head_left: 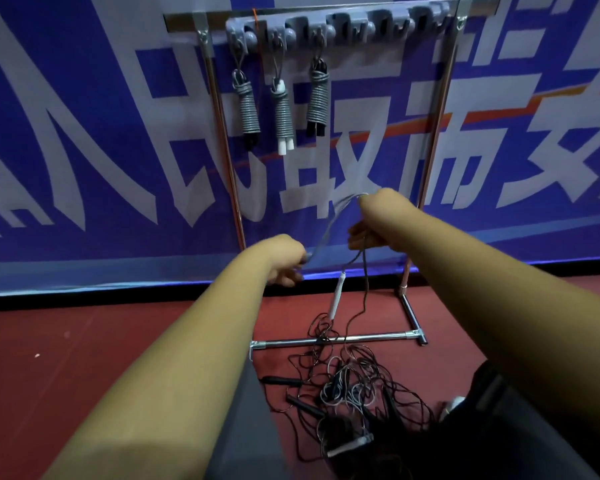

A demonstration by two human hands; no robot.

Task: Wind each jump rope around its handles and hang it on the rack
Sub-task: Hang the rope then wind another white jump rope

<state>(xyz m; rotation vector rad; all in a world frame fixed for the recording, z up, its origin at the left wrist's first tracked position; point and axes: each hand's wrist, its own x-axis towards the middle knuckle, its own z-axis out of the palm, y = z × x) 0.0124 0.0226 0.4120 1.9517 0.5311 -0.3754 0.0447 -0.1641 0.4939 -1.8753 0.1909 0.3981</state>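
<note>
Rack (434, 109) holds three wound ropes (282, 109); two hands (284, 259) (369, 221) grip one rope (327, 226)

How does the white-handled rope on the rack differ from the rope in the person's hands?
The hung rope is wound tightly round its white handles; the held rope is loose, trailing to the floor. The hung rope hangs from the rack; the held rope spans left hand and right hand, one handle dangling. Both have a white handle.

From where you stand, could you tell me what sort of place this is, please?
Probably a sports hall or gym: red flooring, a big blue banner, and a metal rack hung with wound jump ropes.
</note>
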